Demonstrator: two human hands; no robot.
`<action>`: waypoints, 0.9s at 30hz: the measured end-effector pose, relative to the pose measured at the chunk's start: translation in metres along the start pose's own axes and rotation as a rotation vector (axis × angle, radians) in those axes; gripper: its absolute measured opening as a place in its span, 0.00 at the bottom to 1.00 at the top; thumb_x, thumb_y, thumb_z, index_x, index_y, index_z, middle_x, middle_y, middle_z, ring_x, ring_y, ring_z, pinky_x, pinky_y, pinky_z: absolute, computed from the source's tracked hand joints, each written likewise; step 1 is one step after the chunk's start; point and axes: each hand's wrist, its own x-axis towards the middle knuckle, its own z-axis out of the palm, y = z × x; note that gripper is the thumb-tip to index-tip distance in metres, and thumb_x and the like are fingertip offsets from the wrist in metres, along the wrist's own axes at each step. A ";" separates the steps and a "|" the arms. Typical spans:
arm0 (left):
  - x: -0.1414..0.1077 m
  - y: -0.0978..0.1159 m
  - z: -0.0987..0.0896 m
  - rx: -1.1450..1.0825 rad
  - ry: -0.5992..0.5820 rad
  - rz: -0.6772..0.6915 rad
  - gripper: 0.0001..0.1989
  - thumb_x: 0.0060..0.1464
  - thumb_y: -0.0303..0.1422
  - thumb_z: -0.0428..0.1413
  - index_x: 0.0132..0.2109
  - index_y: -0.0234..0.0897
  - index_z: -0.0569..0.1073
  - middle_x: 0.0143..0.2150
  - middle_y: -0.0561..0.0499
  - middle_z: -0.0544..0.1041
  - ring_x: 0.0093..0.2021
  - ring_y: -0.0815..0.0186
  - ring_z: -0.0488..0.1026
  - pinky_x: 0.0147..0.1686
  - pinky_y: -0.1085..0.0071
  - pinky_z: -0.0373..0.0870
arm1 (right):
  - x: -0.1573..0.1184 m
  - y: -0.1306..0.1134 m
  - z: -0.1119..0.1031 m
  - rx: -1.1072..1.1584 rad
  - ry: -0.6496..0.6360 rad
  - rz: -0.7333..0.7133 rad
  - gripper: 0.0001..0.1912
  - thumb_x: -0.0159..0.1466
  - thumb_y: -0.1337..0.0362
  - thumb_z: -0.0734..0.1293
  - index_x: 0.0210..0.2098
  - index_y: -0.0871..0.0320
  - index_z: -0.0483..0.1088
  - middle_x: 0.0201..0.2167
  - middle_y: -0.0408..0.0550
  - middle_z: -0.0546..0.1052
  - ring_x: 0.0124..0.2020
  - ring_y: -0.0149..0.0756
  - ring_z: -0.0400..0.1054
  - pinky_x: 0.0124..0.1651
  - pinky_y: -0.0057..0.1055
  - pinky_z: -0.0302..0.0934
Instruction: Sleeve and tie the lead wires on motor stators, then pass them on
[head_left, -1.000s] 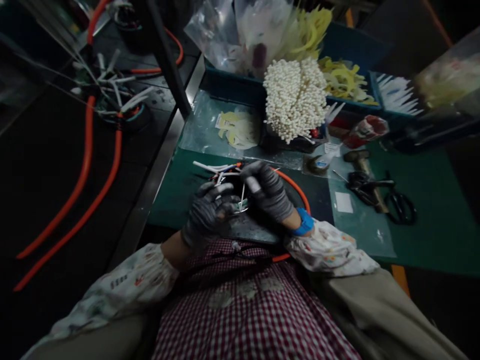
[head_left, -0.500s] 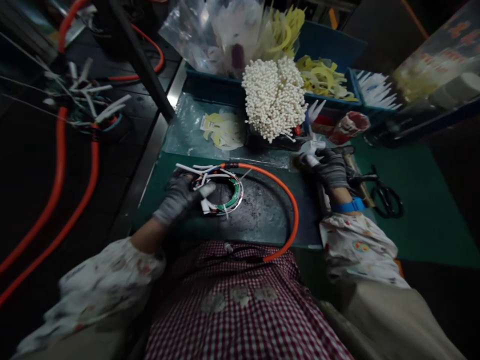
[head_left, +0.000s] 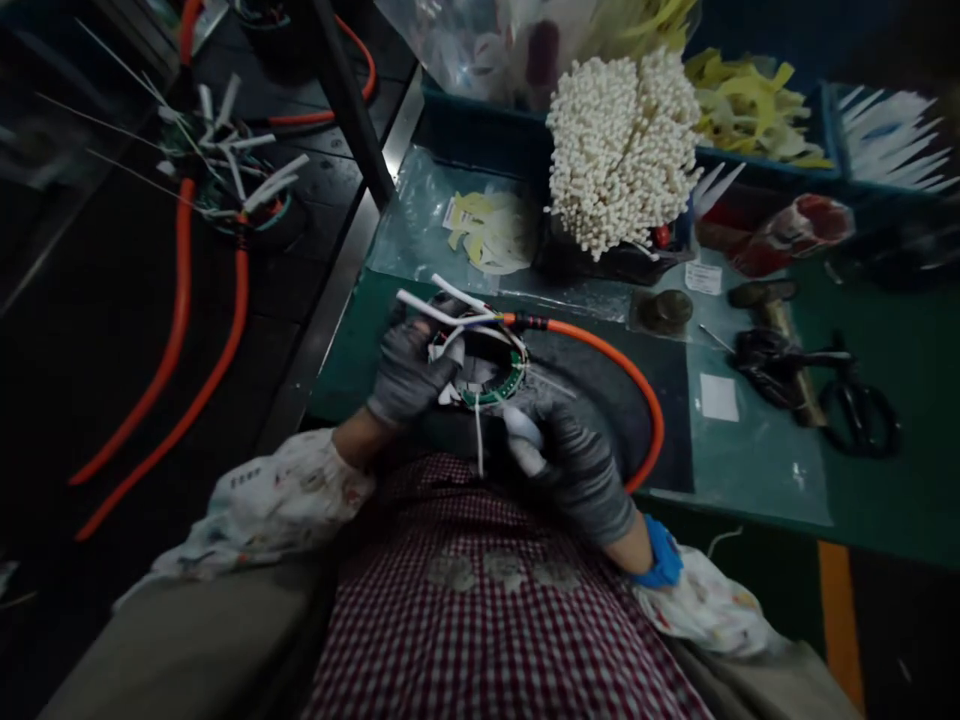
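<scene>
Pinching the ring (head_left: 493, 397) at its left side with the left hand (head_left: 411, 375), over the dark mat (head_left: 679, 430) near the front edge of the table (head_left: 907, 490). Holding the right hand (head_left: 577, 470) curled just beside the ring's lower right; cannot tell whether gripping anything. Can see, farther out, orange cable (head_left: 611, 352), white sticks (head_left: 622, 150), hammer (head_left: 761, 293), scissors (head_left: 821, 357).

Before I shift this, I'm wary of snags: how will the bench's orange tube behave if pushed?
The orange tube probably flexes springily, given its smooth arc. It may tug the green ring, since wires run between them.
</scene>
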 end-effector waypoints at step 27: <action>-0.042 0.038 -0.040 0.022 -0.055 0.393 0.28 0.77 0.37 0.52 0.79 0.42 0.61 0.75 0.39 0.72 0.78 0.48 0.66 0.73 0.52 0.74 | 0.001 -0.027 -0.014 -0.458 0.171 -0.219 0.11 0.73 0.56 0.72 0.47 0.50 0.87 0.33 0.47 0.88 0.31 0.41 0.81 0.35 0.34 0.71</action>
